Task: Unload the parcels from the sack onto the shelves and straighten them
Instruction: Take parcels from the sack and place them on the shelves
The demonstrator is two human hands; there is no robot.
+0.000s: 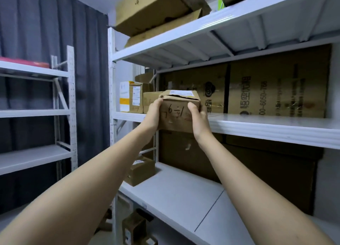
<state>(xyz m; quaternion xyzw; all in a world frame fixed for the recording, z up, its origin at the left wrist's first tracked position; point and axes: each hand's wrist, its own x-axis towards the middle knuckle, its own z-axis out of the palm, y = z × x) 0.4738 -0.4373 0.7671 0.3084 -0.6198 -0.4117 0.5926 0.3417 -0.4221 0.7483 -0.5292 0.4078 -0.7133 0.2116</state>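
A brown cardboard parcel (176, 114) with black handwriting on its front and a white label on top is held at the front edge of the middle shelf (266, 127). My left hand (153, 114) grips its left side, thumb at the top corner. My right hand (198, 120) grips its right side, thumb on the front face. The parcel's bottom hangs in front of the shelf edge. The sack is not in view.
Two parcels (131, 96) stand at the shelf's left end, flattened cartons (276, 86) line the back. One small parcel (140, 171) sits on the lower shelf (184, 195), boxes (156, 7) on the top one. A second white rack (36, 114) stands left, before a dark curtain.
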